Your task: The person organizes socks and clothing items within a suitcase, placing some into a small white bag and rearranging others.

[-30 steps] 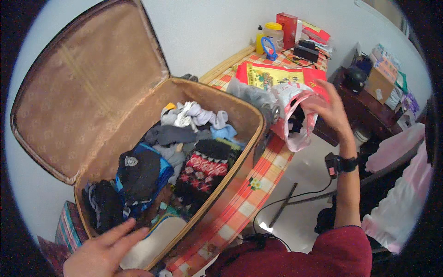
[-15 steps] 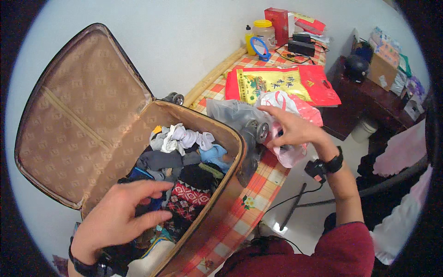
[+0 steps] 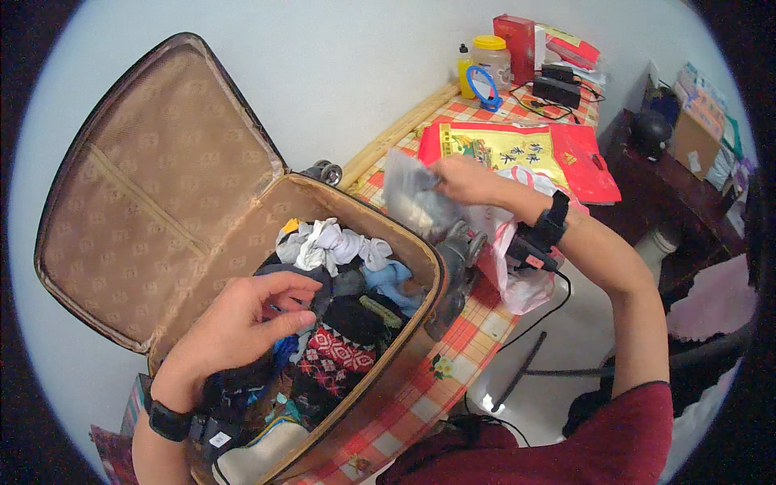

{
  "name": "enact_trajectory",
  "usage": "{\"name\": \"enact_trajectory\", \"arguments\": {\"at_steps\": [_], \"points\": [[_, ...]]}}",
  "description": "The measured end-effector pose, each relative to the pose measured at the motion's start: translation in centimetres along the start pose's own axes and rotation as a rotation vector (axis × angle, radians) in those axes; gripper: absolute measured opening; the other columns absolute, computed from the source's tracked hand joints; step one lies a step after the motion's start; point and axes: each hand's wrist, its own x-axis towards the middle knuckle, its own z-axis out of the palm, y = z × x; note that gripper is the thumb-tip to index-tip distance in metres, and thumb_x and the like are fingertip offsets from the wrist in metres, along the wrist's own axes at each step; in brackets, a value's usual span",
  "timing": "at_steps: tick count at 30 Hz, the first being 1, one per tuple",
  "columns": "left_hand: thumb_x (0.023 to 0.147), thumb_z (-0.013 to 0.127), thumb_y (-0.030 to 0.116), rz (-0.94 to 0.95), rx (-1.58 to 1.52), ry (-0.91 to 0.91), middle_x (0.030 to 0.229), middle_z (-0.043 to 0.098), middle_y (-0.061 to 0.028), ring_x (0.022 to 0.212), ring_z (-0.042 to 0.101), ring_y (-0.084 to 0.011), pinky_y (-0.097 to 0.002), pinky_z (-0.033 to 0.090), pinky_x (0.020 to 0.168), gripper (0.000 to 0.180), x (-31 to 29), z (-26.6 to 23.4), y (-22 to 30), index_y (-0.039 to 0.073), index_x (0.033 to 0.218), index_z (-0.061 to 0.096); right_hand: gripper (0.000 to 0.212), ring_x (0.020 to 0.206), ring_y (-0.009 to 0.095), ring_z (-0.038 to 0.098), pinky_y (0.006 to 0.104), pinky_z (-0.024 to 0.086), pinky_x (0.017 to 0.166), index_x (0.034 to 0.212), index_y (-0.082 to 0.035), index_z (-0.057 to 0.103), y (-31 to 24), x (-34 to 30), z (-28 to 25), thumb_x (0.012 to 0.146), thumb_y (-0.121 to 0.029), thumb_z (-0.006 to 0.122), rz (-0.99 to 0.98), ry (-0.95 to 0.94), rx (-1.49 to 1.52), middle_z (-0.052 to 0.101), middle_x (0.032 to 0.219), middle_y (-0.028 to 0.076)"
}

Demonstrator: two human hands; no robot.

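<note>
**Clear plastic bag in my right hand, beside a suitcase of clothing**

Clear plastic bag [image 3: 411, 200]: one, crumpled, above the table [image 3: 457, 346] just outside the suitcase's far right side; contents too hazy to identify.

Right hand [image 3: 469, 179]: mine, fingers curled tight on the bag's upper part; black strap [image 3: 555, 218] at the wrist.

Suitcase [image 3: 356, 215]: one, brown lining, lid [image 3: 153, 182] raised at the left; it stands along the table's near stretch.

Left hand [image 3: 242, 323]: mine, released, thumb and fingers parted, over the suitcase's clothing; whether the fingertips touch any cloth I cannot tell. A black band [image 3: 170, 422] is at the wrist.

Suitcase contents: white and pale grey cloth pieces [image 3: 331, 244] at the far end; a light blue cloth [image 3: 391, 279] beside them; a red, white and black patterned knit [image 3: 339, 352] along the right wall; a whitish piece with blue and yellow edging [image 3: 263, 454] at the near corner.

Pink-and-white plastic bag [image 3: 521, 287]: one, at the table's right edge, partly behind my right forearm.

Red-and-yellow package [image 3: 584, 166]: one, lying flat beyond my right hand, reaching to the right edge.

Toward the table's far end: a yellow bottle [image 3: 466, 74], a jar with a yellow lid [image 3: 491, 63], a blue-rimmed oval stand [image 3: 490, 103], a red box [image 3: 515, 48], and black adapters [image 3: 556, 92] with cables.

Tablecloth: orange and white check.
</note>
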Motion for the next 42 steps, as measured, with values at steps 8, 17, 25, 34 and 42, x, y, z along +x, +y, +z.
{"name": "enact_trajectory", "arguments": {"at_steps": [8, 17, 25, 34, 42], "points": [[0.082, 0.061, 0.008, -0.062, -0.080, 0.069, 0.093, 0.063, -0.0050, 0.083, 0.057, -0.0086, -0.0232, 0.046, 0.073, 0.026, 0.0, -0.7, -1.6, 0.002, 0.107, 0.058, 0.017, 0.073, 0.037, 0.059, 0.0440, 0.046, 0.064, 0.083, -0.001, 0.062, 4.6, 1.7, -3.1, 0.077, -0.016, 0.058, 0.155, 0.527, 0.037, 0.060, 0.074, 0.021], [0.084, 0.060, 0.009, -0.004, -0.300, 0.125, 0.106, 0.059, -0.0076, 0.091, 0.056, -0.0112, -0.0252, 0.046, 0.080, 0.034, 0.6, 0.4, -2.6, 0.002, 0.116, 0.051, 0.017, 0.074, 0.006, 0.053, 0.0228, 0.043, 0.065, 0.094, 0.004, 0.062, 0.0, -0.6, -10.6, 0.086, -0.009, 0.054, 0.113, 0.762, 0.662, 0.062, 0.082, 0.000], [0.082, 0.064, 0.030, -0.048, -0.605, 0.268, 0.126, 0.044, -0.0156, 0.111, 0.047, -0.0212, -0.0343, 0.043, 0.088, 0.067, -1.0, 1.3, -2.7, 0.002, 0.132, 0.029, 0.017, 0.072, 0.010, 0.057, 0.0259, 0.045, 0.065, 0.096, 0.001, 0.062, -8.0, -2.0, -10.4, 0.086, -0.008, 0.053, 0.119, 0.629, 1.137, 0.062, 0.084, 0.003], [0.068, 0.074, 0.007, 0.192, -0.834, 0.538, 0.113, 0.054, -0.0083, 0.102, 0.053, -0.0169, -0.0307, 0.042, 0.089, 0.061, -6.6, 0.8, -4.4, 0.002, 0.120, 0.044, 0.018, 0.077, 0.015, 0.060, 0.0289, 0.049, 0.070, 0.101, -0.001, 0.058, -15.5, -0.3, -6.0, 0.086, -0.006, 0.050, 0.121, 0.212, 1.384, 0.063, 0.089, 0.005], [0.066, 0.073, -0.001, 0.137, -0.724, 0.794, 0.107, 0.058, -0.0075, 0.098, 0.056, -0.0173, -0.0310, 0.044, 0.087, 0.053, -13.1, 1.9, -9.2, 0.001, 0.114, 0.049, 0.029, 0.090, 0.017, 0.059, 0.0305, 0.047, 0.080, 0.105, -0.001, 0.056, -20.8, -0.1, -1.7, 0.077, 0.003, 0.051, 0.096, -0.152, 1.364, 0.062, 0.097, 0.006]]}}
